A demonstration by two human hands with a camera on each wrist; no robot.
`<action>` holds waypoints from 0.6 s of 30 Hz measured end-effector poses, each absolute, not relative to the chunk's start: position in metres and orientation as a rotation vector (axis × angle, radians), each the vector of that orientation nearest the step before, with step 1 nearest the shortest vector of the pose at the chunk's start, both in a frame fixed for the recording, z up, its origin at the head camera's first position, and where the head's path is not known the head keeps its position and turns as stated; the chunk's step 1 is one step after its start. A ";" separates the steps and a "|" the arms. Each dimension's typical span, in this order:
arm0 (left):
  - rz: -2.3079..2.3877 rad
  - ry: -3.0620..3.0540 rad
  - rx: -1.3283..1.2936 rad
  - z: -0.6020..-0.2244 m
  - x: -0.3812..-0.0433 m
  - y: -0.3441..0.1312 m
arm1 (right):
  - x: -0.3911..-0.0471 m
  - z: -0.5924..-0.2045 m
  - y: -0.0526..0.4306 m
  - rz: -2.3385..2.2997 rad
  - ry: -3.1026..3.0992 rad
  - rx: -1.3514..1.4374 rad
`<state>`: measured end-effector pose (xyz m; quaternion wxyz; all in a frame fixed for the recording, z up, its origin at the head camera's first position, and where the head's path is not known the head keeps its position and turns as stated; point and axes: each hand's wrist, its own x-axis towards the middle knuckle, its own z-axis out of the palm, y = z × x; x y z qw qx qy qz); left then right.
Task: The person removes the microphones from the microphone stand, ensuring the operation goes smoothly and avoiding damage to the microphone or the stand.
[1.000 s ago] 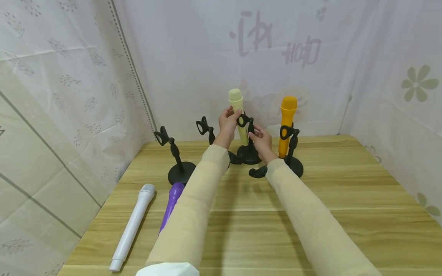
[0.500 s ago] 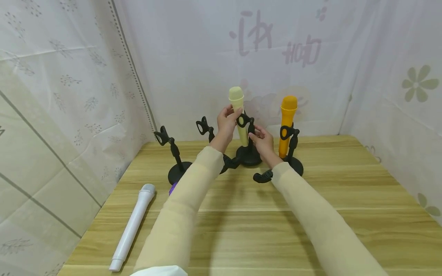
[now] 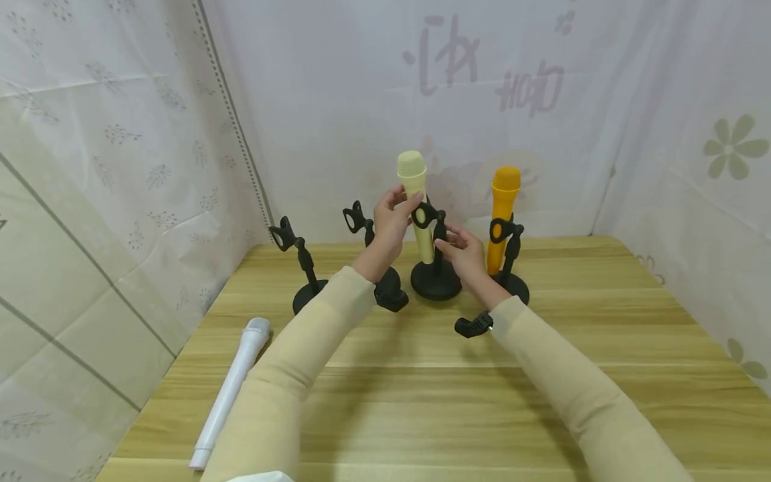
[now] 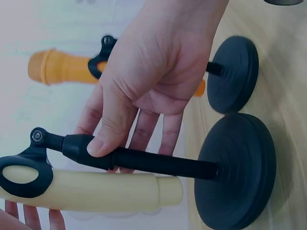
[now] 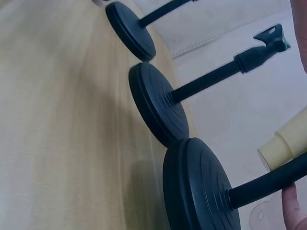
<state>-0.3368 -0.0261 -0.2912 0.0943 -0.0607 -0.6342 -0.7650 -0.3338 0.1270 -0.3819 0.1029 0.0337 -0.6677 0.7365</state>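
My left hand (image 3: 390, 221) holds a cream microphone (image 3: 411, 167) just below its head, with the thumb across the body. The microphone sits tilted in the clip of a black desk stand (image 3: 436, 280). In the left wrist view its lower body (image 4: 110, 191) passes through the oval clip (image 4: 26, 177), running beside the pole. My right hand (image 3: 466, 258) pinches the pole's upper collar, thumb in front and fingers behind. In the right wrist view one finger shows by the pole (image 5: 268, 184), near the microphone's tail end (image 5: 276, 152).
To the right, an orange microphone (image 3: 503, 201) stands in another black stand (image 3: 515, 289). Two black stands without microphones, one far left (image 3: 307, 288) and one partly behind my left arm (image 3: 358, 217), stand leftward. A white microphone (image 3: 231, 395) lies on the wooden table (image 3: 421, 415).
The held stand and cream microphone have come slightly nearer to me. Both forearms have swung outward, and the left sleeve now hides the purple microphone seen earlier.
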 end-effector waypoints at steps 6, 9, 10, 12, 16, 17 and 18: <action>-2.249 -1.899 -0.185 -0.291 -0.320 -0.026 | -0.317 -0.378 0.131 2.197 -1.998 0.128; -2.242 -1.895 -0.184 -0.292 -0.312 -0.028 | -0.309 -0.377 0.132 2.198 -2.014 0.136; -2.246 -1.893 -0.187 -0.292 -0.308 -0.028 | -0.306 -0.377 0.132 2.193 -2.021 0.136; -2.248 -1.894 -0.189 -0.292 -0.302 -0.030 | -0.300 -0.376 0.133 2.180 -2.040 0.146; -2.257 -1.902 -0.182 -0.292 -0.289 -0.033 | -0.288 -0.377 0.133 2.161 -2.070 0.190; -2.258 -1.906 -0.178 -0.292 -0.285 -0.033 | -0.285 -0.377 0.133 2.160 -2.074 0.199; -2.258 -1.910 -0.176 -0.292 -0.282 -0.034 | -0.282 -0.377 0.133 2.160 -2.077 0.209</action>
